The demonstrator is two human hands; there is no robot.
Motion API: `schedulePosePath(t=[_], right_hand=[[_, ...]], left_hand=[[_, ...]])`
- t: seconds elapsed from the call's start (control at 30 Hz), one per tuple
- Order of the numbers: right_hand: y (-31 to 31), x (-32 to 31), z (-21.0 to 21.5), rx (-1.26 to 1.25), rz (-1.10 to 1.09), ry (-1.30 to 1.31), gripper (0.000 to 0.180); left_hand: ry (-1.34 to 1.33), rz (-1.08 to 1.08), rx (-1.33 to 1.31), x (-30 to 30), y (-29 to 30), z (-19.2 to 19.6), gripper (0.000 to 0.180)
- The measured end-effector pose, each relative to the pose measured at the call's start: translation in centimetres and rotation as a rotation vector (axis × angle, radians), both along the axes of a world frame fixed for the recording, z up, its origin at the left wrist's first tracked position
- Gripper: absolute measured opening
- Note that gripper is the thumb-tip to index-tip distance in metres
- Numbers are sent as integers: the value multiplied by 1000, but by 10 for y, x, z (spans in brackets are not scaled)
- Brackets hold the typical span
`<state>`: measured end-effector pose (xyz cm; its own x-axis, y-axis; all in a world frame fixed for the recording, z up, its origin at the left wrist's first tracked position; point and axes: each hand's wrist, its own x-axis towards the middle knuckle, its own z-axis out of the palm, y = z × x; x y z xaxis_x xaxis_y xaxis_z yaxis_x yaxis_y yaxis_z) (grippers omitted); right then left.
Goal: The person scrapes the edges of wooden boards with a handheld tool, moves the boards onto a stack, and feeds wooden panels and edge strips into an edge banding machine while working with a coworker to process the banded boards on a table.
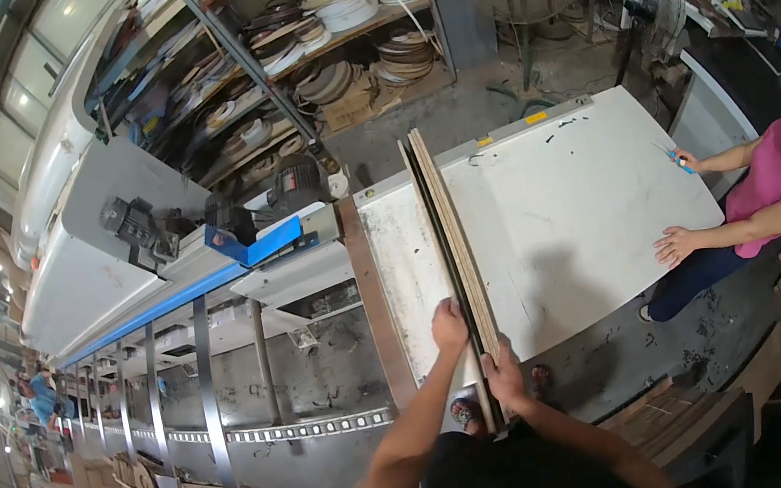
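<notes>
At the near edge of the white table (567, 207): both hands on a stack of long narrow wooden strips (450, 235).

Strips stand on edge, running from the near edge straight across the table toward its far edge, left of table centre. Left hand (447, 324) is pressed on the stack's left face, fingers curled on it; right hand (504, 375) grips the near end, just behind the left. Judged: stiff, thin, fairly light singly, but long, so likely to flex and fan apart; best held at the near end, squeezed from both sides. Another person's hand (675, 245) rests flat at the table's right edge.
</notes>
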<state>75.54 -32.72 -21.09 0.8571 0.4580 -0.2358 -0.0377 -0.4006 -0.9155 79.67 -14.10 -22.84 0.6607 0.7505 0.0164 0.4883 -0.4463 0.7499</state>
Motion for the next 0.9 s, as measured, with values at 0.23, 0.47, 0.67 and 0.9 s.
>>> schedulePosePath(t=[0.23,0.47,0.67,0.9], right_hand=[[2,-3,-1,-114,75,-127,83],[9,-10,-27,-55,141,-290,84],[-4,-10,-56,-258,86,-339,92],[12,-16,-40,-293,112,-282,93]], left_hand=[[-298,-57,-333,-29,-18,-12,40],[75,-49,279,-173,52,24,37],[269,553,431,-339,249,6,54],[485,875,422,-455,373,16,57]])
